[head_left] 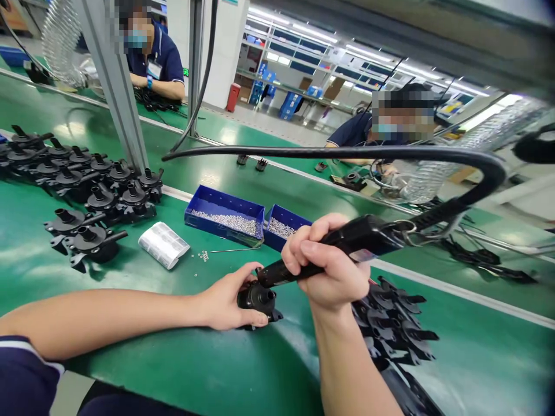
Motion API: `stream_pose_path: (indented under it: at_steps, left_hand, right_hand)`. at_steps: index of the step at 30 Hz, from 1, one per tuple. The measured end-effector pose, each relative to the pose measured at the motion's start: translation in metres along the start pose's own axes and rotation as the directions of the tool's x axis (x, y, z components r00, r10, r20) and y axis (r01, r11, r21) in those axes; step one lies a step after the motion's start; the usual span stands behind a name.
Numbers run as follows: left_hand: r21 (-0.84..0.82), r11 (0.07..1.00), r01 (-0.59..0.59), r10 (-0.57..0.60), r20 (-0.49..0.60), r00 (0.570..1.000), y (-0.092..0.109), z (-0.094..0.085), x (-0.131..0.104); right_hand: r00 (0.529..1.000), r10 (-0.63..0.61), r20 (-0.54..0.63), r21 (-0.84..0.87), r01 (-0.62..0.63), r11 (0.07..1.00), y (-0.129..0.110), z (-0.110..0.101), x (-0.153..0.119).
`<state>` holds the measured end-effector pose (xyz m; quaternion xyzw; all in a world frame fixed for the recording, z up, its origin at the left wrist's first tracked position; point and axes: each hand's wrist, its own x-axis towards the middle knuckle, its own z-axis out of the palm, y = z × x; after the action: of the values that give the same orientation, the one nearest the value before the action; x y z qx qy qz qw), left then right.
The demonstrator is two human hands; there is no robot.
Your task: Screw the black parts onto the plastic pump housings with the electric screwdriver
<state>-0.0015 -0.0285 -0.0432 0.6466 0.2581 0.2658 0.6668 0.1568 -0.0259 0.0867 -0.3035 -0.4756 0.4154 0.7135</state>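
My left hand (232, 297) is wrapped round a black plastic pump housing (260, 299) on the green bench top, its fingers on the far side and its thumb in front. In my right hand (327, 260) is a black electric screwdriver (359, 237), tilted, with a thick cable leaving its upper end. The screwdriver's nose points down-left and meets the housing near its top edge. The bit's tip is hidden there, so I cannot tell whether it sits on a screw.
Two blue bins (225, 216) of small screws stand behind my hands. Loose washers (203, 255), a thin metal rod (236, 250) and folded paper (163, 245) lie left of them. Black housings (99, 193) fill the left; more parts (394, 315) lie right. Two co-workers (162, 58) sit opposite.
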Motion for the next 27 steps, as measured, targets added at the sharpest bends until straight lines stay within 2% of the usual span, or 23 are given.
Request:
stream_pose_path:
  at_steps: [6, 16, 22, 23, 25, 27]
  left_hand:
    - [-0.032, 0.999, -0.041, 0.042, 0.019, 0.999, 0.003, -0.001, 0.000]
    - [-0.015, 0.998, -0.067, 0.067, 0.015, 0.998, -0.007, -0.007, 0.002]
    - [0.152, 0.987, -0.055, 0.051, 0.030, 0.998, -0.012, -0.016, 0.001]
    - [0.191, 0.981, -0.035, 0.033, 0.013, 0.999, -0.014, -0.016, 0.000]
    - [0.240, 0.970, -0.025, 0.052, -0.107, 0.993, -0.016, -0.014, -0.003]
    - [0.284, 0.954, -0.099, 0.174, -0.255, 0.951, -0.017, -0.009, -0.007]
  right_hand:
    - [0.999, 0.001, 0.051, -0.056, 0.002, 0.998, 0.002, 0.012, -0.010]
    - [0.999, -0.044, -0.020, -0.085, 0.042, 0.995, 0.012, 0.015, -0.001]
    - [0.998, 0.056, 0.019, -0.156, -0.053, 0.986, 0.002, 0.021, 0.006]
    - [0.998, 0.043, 0.034, -0.176, -0.037, 0.984, -0.003, 0.020, 0.007]
    - [0.999, -0.033, 0.038, -0.229, 0.041, 0.972, -0.012, 0.013, 0.008]
    - [0.989, -0.148, 0.005, -0.289, 0.144, 0.947, -0.024, 0.003, 0.009]
